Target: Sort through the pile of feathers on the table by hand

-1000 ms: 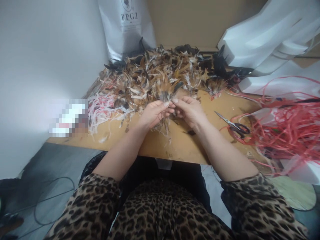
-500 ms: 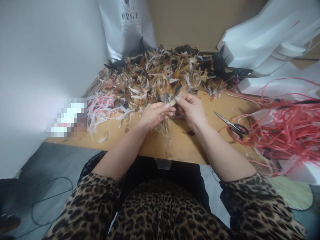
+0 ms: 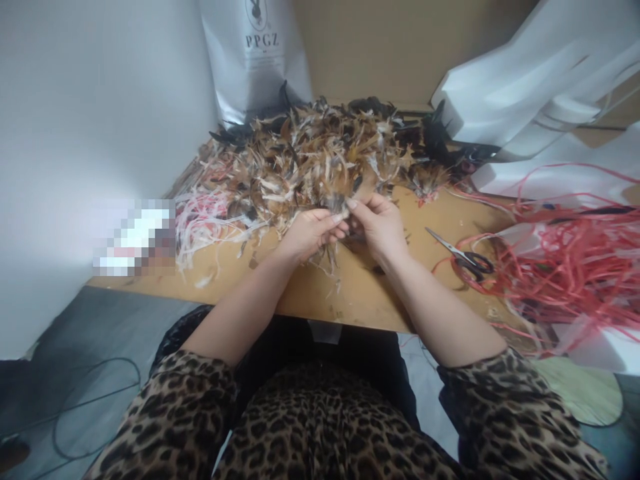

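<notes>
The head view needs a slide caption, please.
Left hand and right hand pinch a feather bunch near a feather pile.

Small bunch of feathers pinched at its base
Tawny brown toward the tips and greyish lower down, with a dark feather showing at its right edge, it fans out away from the left hand and the right hand, which grip its lower end close together and partly hide it
</notes>
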A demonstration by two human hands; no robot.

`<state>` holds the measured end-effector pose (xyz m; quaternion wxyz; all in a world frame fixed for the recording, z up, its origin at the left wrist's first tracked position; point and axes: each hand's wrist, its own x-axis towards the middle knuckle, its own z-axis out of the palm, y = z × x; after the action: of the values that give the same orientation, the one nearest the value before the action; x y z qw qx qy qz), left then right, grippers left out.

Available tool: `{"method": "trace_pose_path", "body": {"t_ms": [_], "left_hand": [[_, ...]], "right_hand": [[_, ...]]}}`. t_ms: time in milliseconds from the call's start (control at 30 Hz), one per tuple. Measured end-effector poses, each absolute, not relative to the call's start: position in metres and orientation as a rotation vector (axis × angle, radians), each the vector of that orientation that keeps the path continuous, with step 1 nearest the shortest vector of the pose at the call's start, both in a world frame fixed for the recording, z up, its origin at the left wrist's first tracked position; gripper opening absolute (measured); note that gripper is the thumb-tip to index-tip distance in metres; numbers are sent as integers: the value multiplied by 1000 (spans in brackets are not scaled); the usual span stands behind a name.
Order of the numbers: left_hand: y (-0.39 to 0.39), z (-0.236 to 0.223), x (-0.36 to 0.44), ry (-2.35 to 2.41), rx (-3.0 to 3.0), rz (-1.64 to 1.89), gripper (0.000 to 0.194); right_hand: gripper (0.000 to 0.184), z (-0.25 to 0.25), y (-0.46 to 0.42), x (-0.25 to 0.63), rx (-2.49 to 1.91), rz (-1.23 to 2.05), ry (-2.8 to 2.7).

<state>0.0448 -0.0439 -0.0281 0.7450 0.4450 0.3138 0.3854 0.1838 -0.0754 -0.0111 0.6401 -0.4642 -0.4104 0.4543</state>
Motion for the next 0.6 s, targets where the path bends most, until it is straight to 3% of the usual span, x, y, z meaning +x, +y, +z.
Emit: {"method": "trace_pose_path", "body": {"t_ms": [600], "left_hand": [[-44,-32,47,674,1089,908,19]], "right_hand": [[38,-21,-74,177,-1017,1118,-861]]}}
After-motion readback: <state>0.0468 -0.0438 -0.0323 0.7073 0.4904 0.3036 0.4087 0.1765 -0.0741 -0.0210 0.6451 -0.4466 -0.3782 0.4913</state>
